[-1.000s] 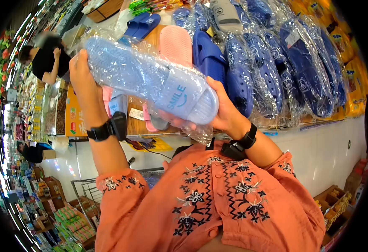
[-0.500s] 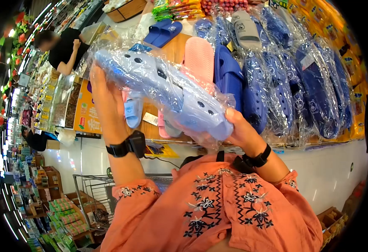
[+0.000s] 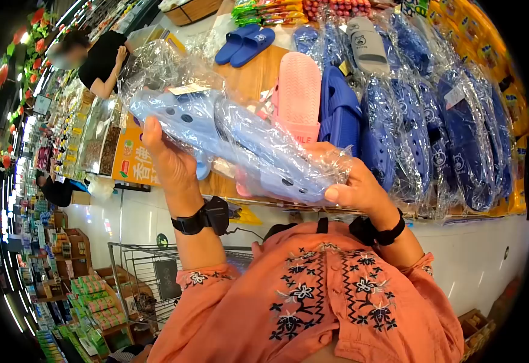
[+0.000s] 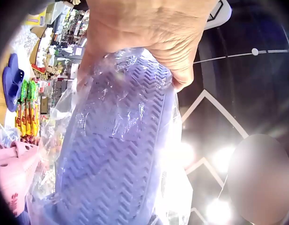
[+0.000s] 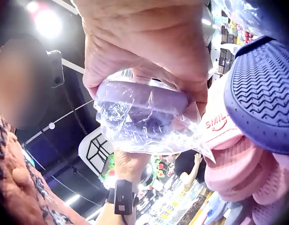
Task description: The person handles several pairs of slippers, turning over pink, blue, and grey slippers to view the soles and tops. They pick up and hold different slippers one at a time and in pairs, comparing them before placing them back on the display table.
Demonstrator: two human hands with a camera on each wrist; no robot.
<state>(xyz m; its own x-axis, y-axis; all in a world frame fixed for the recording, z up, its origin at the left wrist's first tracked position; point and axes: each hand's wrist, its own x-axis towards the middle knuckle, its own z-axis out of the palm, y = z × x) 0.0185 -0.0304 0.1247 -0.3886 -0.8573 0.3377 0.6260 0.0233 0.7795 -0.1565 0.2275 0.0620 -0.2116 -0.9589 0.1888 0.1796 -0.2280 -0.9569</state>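
A pair of light blue slippers [image 3: 246,145] in a clear plastic bag is held up between both hands, side holes toward the head camera. My left hand [image 3: 171,160] grips one end, its thumb along the near edge. The other end is in my right hand [image 3: 364,187], with the thumb on the near side and fingers behind. In the left wrist view a zigzag-patterned sole [image 4: 116,140] shows through the plastic. Behind them on the wooden table [image 3: 249,75] stand a pink slipper [image 3: 298,88] and a dark blue slipper [image 3: 340,109].
Several bagged blue slippers [image 3: 409,133] fill the table's right side, with a grey slipper [image 3: 367,45] among them. Another blue pair [image 3: 246,47] lies at the back. A wire shopping cart [image 3: 146,272] stands below left. A person in black [image 3: 102,60] is at the far left.
The bagged slippers have been turned over from the "SMILE" strap side to the side with holes. The head view has shifted, so hands and table appear farther right and lower.
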